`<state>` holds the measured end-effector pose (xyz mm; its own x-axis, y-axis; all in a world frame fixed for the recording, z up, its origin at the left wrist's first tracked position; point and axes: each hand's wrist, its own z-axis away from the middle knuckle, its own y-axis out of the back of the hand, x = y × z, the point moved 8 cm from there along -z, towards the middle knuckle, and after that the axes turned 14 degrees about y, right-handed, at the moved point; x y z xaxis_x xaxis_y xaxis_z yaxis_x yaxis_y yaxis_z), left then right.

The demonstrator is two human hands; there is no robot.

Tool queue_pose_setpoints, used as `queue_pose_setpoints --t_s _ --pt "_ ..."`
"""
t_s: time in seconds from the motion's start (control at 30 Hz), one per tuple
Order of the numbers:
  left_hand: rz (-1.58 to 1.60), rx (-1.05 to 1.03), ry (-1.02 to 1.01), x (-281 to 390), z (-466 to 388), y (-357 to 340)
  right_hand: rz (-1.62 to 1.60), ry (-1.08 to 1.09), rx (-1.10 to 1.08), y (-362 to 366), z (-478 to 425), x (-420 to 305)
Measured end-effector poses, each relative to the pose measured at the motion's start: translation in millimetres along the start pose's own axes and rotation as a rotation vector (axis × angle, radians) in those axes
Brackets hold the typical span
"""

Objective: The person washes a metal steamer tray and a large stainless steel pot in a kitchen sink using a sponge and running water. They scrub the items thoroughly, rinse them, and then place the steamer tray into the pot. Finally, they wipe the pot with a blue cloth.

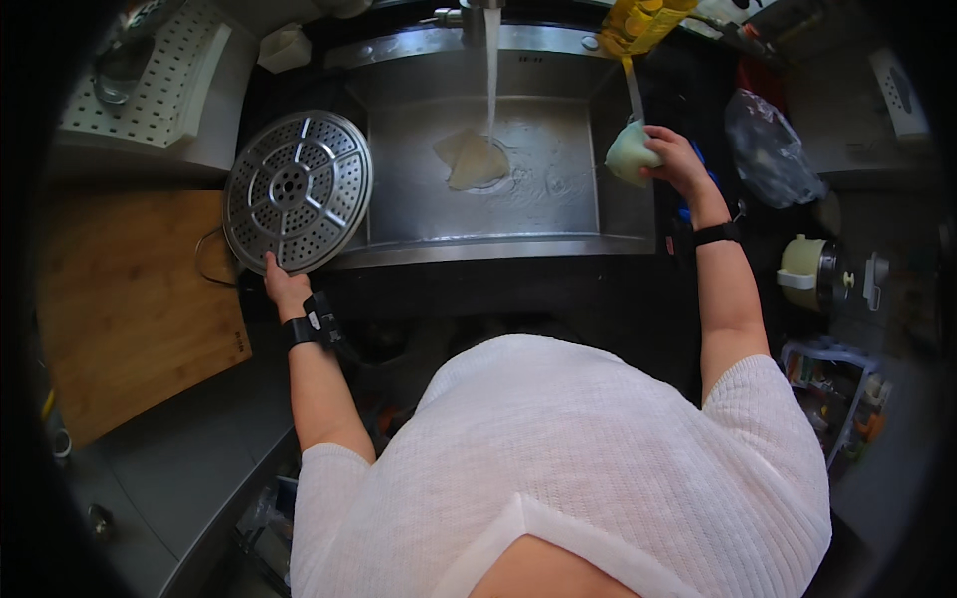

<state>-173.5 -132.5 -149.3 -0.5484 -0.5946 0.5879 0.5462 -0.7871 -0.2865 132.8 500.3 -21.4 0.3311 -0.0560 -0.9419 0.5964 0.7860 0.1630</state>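
My left hand [285, 284] grips the near rim of a round, perforated metal steamer plate [290, 196], which is held tilted over the left edge of the stainless steel sink [419, 224]. At the sink's right wall, my right hand [677, 161] holds a pale green cleaning cloth or sponge [629, 155], its fingers closed around one side. Water [491, 75] runs from the faucet [474, 22] into the basin. A beige cloth [472, 159] lies partly over the drain, close to where the stream lands.
To the left lies a wooden cutting board [142, 306], below a white perforated drying rack [172, 75]. Behind the sink's right corner is a yellow bottle [644, 26]. A clear plastic bag [770, 149] and a small cream-coloured pot [806, 273] sit farther right.
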Motion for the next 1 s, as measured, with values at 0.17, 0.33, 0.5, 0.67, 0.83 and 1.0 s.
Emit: queue_pose_setpoints --t_s 0.17,0.33,0.5,0.67,0.83,1.0 --pt "-0.064 0.123 0.021 1 18 8 0.067 0.014 0.680 117 7 27" --pt "-0.086 0.016 -0.022 11 5 21 0.969 0.560 0.273 31 -18 -22" --pt "-0.133 -0.050 -0.011 10 32 6 0.441 -0.019 -0.555 -120 -50 28" --pt "-0.157 -0.086 -0.031 10 58 -2 0.434 -0.339 -0.797 -183 -60 86" --pt "-0.240 0.139 -0.211 24 96 5 0.354 -0.470 -0.844 -211 -79 143" --pt "-0.313 0.071 -0.589 28 166 -30 0.298 -0.493 -0.840 -239 -91 169"
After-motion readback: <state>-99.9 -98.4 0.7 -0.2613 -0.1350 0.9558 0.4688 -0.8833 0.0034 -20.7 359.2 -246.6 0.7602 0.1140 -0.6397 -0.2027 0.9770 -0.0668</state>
